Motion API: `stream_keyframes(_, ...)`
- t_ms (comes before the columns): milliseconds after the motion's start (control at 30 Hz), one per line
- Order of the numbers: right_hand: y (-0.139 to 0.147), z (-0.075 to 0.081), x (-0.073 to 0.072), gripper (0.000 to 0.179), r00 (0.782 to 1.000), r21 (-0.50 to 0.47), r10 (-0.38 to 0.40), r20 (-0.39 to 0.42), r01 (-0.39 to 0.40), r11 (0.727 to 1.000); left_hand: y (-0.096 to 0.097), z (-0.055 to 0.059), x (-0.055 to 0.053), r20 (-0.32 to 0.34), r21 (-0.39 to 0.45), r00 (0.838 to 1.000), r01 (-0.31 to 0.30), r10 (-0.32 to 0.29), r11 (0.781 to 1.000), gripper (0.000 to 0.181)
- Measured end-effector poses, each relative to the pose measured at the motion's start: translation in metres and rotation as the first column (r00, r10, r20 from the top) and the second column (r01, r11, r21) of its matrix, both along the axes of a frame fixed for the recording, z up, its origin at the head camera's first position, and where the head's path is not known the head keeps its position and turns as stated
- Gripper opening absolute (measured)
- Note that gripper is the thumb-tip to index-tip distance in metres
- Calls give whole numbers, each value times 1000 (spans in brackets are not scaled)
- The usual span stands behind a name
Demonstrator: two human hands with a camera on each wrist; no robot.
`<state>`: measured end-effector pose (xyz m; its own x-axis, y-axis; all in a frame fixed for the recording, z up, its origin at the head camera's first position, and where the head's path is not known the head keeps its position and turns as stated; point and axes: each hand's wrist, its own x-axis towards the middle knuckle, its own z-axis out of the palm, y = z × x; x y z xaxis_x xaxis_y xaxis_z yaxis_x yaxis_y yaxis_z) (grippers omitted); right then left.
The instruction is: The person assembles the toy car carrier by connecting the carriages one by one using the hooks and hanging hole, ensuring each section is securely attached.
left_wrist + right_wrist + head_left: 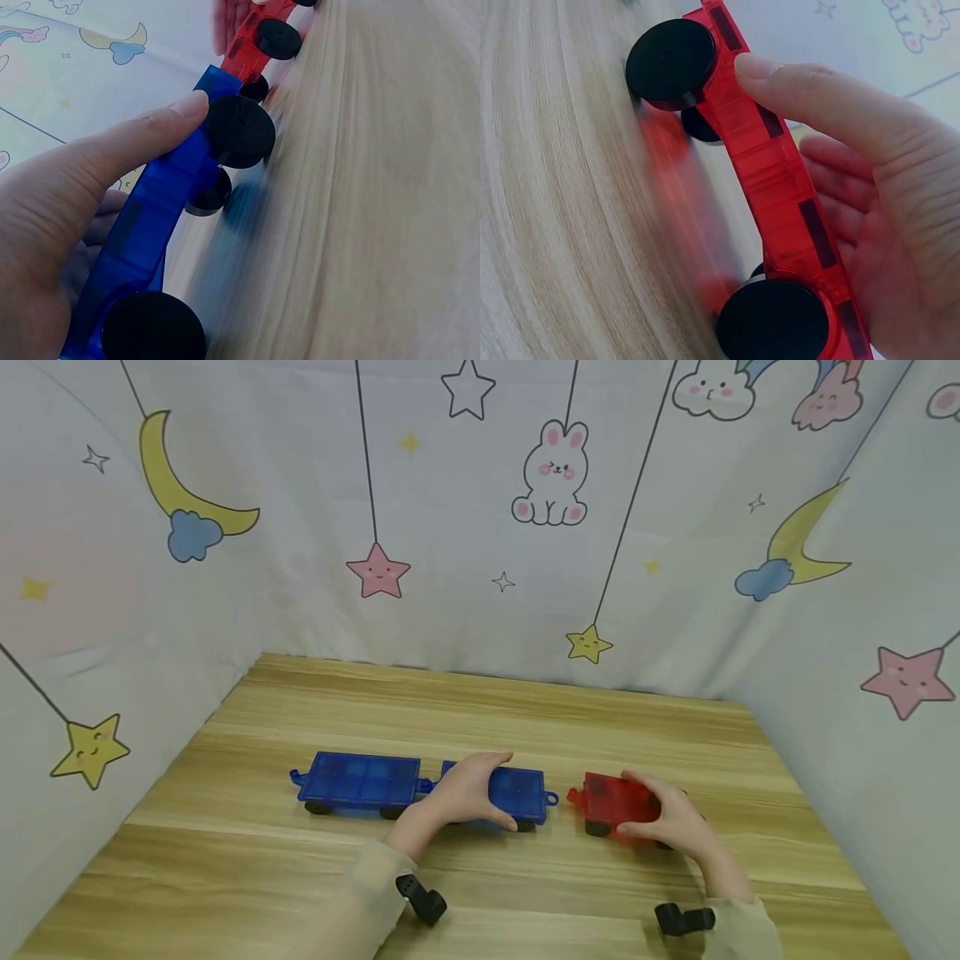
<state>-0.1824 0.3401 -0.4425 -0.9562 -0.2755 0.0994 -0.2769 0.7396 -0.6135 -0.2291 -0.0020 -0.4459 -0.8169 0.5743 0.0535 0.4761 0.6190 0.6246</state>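
Centre of the head view, low on the wooden tabletop (525, 710): two hands, two wheeled cars. The left hand (468, 793) lies over a blue car (517, 793), fingers draped across its flat top and thumb tucked along the near edge, so the car is clasped from both sides. In the left wrist view the thumb (142, 139) presses the blue car's (161, 202) near rim just beside a black wheel (240, 131), and the fingers curl round the far side, mostly hidden behind the blue plastic. All wheels sit on the tabletop.

To the left of that car, joined to it at a small coupling, stands a second blue car (360, 779), untouched, middle-left of the frame.

Over to the right: the right hand (671, 822) grips the red car (611, 802), fingers over the top at its right end, thumb on the near edge. The right wrist view shows it close up, thumb (810, 97) laid along the red car's (772, 180) edge, fingers wrapped on the other side, palm just behind. Two black wheels (671, 60) show at the upper and lower parts of that frame, both against the tabletop.

Red car and blue car sit in one line, their ends near each other with a small gap between; the red car's hook points left toward the blue car's loop.

Behind it all, a curtain (480, 527) with moons, stars and a bunny closes in three sides.
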Motion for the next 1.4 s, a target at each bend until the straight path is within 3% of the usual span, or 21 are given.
stream_keyframes(333, -3, 1, -1, 80, 1000, -5, 6, 9, -6, 1000, -2, -2, -2, -12, 23, 1000, 7, -6, 1000, 94)
stream_keyframes(933, -8, 1, -2, 79, 1000, -13, 17, 8, -17, 1000, -4, -1, -1, 7, 57, 1000, -18, 18, 998, 91)
stream_keyframes(1400, -13, 0, -4, 79, 1000, -5, 29, 1, -29, 1000, -5, -2, -3, -19, 93, 1000, -6, 8, 996, 92)
